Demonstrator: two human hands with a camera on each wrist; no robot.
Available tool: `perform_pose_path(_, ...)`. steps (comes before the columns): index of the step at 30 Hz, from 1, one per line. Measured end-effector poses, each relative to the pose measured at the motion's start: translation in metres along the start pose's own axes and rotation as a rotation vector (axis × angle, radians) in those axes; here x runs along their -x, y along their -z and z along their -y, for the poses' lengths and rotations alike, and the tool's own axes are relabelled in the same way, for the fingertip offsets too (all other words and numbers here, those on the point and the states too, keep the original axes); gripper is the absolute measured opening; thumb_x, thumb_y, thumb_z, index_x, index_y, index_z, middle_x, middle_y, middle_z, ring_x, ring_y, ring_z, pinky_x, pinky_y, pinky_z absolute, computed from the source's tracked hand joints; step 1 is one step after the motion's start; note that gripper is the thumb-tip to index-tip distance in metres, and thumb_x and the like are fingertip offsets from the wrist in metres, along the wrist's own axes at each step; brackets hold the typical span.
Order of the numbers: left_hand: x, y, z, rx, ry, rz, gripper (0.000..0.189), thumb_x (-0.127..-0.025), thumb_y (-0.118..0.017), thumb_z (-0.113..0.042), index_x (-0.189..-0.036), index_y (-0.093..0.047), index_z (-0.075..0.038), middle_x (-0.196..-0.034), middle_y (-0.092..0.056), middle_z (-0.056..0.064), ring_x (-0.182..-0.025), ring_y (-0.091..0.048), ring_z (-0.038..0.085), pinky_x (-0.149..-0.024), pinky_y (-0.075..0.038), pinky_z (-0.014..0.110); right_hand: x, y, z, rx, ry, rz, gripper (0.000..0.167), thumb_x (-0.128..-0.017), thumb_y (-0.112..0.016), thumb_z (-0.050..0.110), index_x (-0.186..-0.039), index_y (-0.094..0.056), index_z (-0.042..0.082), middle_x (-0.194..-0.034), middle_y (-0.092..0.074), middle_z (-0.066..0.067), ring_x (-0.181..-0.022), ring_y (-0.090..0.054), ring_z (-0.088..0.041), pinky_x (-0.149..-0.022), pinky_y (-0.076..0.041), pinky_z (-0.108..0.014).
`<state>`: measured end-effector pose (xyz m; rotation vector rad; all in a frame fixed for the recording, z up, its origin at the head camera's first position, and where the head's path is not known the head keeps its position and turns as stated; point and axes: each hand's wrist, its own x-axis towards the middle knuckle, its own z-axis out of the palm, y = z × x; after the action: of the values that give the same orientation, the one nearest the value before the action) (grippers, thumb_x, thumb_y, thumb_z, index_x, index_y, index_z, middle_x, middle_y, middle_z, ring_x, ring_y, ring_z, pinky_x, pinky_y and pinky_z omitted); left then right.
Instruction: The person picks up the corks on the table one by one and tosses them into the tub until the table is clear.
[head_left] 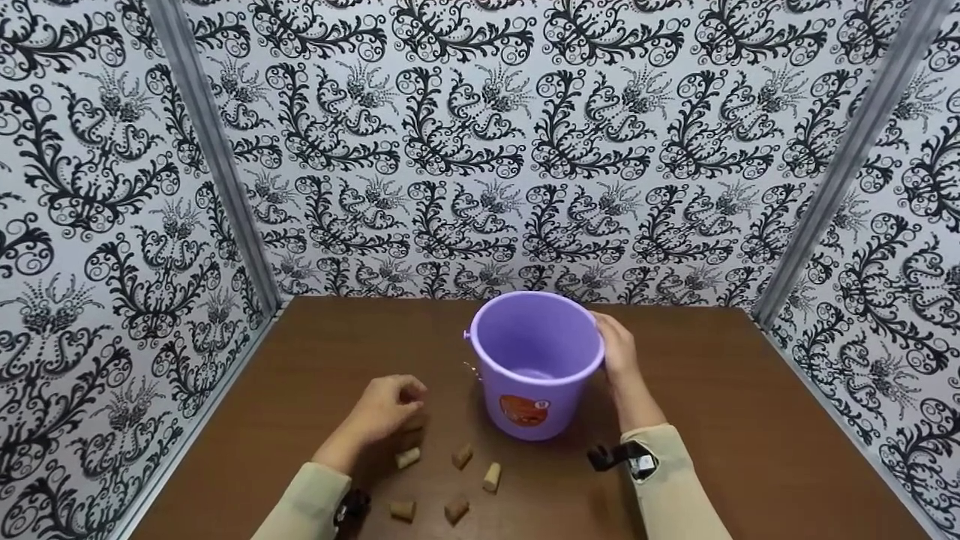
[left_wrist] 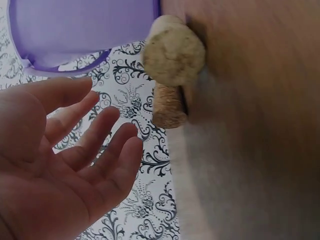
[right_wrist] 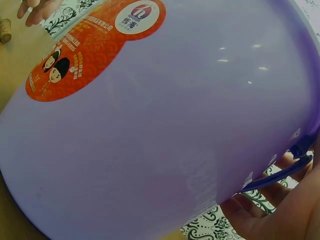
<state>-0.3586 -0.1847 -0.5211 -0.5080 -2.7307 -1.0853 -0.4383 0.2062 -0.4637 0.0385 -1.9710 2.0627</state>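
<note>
A purple bucket (head_left: 536, 409) with an orange label stands upright on the table. My right hand (head_left: 619, 346) holds its right side near the rim; in the right wrist view, the fingers (right_wrist: 245, 207) lie around the bucket's side by the purple handle (right_wrist: 280, 176). Left of the bucket, my left hand (head_left: 386, 405) is above the table with its fingers loosely bent and nothing in them. Several corks lie below and beside it, among them a pale cork (head_left: 407, 457), another pale cork (head_left: 492, 477) and a brown cork (head_left: 456, 509). Close ahead of the left palm (left_wrist: 45, 185) is a cork (left_wrist: 174, 55).
The brown wooden table (head_left: 315, 337) meets patterned walls (head_left: 480, 150) at the back and both sides. Grey corner posts (head_left: 217, 157) rise at the back corners. A black wrist camera (head_left: 600, 457) sits at the right sleeve.
</note>
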Motion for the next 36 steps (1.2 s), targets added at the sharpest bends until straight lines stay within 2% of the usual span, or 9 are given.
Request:
perform_pose_path(8, 0.0012, -0.0050, 0.0079, 0.072, 0.031, 0.069, 0.021, -0.096, -0.070, -0.007, -0.116, -0.076, -0.004, -0.112, -0.076, 0.014, -0.104, -0.069, 0.027, -0.091, -0.059, 0.051, -0.0023, 0.0006, -0.0019, -0.030, 0.016, -0.002, 0.037, -0.109, -0.051, 0.011, -0.133, -0.064, -0.014, -0.108, -0.080, 0.000, -0.092, -0.066, -0.002, -0.088, -0.052, -0.018)
perform_pose_path(11, 0.0016, -0.0048, 0.0091, 0.076, 0.029, 0.087, 0.021, -0.095, -0.072, -0.007, -0.116, -0.076, -0.004, -0.113, -0.076, 0.015, -0.106, -0.070, 0.030, -0.092, -0.059, 0.054, -0.0026, 0.0014, -0.0017, -0.039, 0.016, 0.002, 0.037, -0.109, -0.052, 0.012, -0.133, -0.064, -0.013, -0.108, -0.080, 0.002, -0.092, -0.066, -0.003, -0.087, -0.052, -0.019)
perform_pose_path(15, 0.0024, -0.0043, 0.0096, 0.063, 0.028, 0.113, 0.021, -0.093, -0.077, -0.007, -0.114, -0.076, -0.005, -0.109, -0.076, 0.011, -0.104, -0.071, 0.029, -0.090, -0.060, 0.052, -0.0022, 0.0023, -0.0020, -0.045, -0.002, 0.011, 0.037, -0.109, -0.052, 0.013, -0.133, -0.065, -0.012, -0.107, -0.079, 0.002, -0.093, -0.067, -0.006, -0.087, -0.053, -0.020)
perform_pose_path(20, 0.0026, -0.0031, 0.0086, 0.056, 0.011, 0.135, 0.022, -0.090, -0.077, 0.000, -0.111, -0.076, -0.003, -0.104, -0.077, 0.011, -0.098, -0.072, 0.029, -0.085, -0.061, 0.047, -0.0037, 0.0020, -0.0035, -0.042, -0.005, 0.010, 0.037, -0.109, -0.052, 0.013, -0.134, -0.064, -0.013, -0.107, -0.079, 0.001, -0.093, -0.067, -0.007, -0.087, -0.053, -0.021)
perform_pose_path(28, 0.0022, -0.0031, 0.0040, 0.051, 0.014, 0.185, 0.024, -0.088, -0.077, 0.006, -0.111, -0.077, 0.001, -0.106, -0.078, 0.016, -0.100, -0.073, 0.035, -0.084, -0.063, 0.053, -0.0048, 0.0018, -0.0042, -0.016, -0.002, 0.003, 0.037, -0.109, -0.051, 0.012, -0.133, -0.065, -0.013, -0.114, -0.080, -0.009, -0.096, -0.068, -0.009, -0.089, -0.053, -0.023)
perform_pose_path(31, 0.0027, -0.0048, 0.0053, 0.044, 0.018, 0.201, 0.023, -0.086, -0.079, 0.006, -0.108, -0.079, -0.001, -0.105, -0.079, 0.015, -0.097, -0.073, 0.032, -0.082, -0.064, 0.051, -0.0035, 0.0013, -0.0035, -0.015, -0.013, 0.000, 0.037, -0.109, -0.052, 0.013, -0.133, -0.065, -0.012, -0.113, -0.080, -0.008, -0.096, -0.068, -0.011, -0.089, -0.054, -0.024)
perform_pose_path(36, 0.0024, -0.0063, 0.0098, 0.027, -0.024, 0.207, 0.024, -0.083, -0.077, 0.007, -0.104, -0.083, -0.004, -0.102, -0.081, 0.011, -0.089, -0.071, 0.022, -0.074, -0.062, 0.041, -0.0010, 0.0007, -0.0025, -0.060, -0.041, 0.014, 0.038, -0.110, -0.050, 0.014, -0.134, -0.064, -0.012, -0.108, -0.079, -0.002, -0.097, -0.067, -0.013, -0.090, -0.055, -0.027)
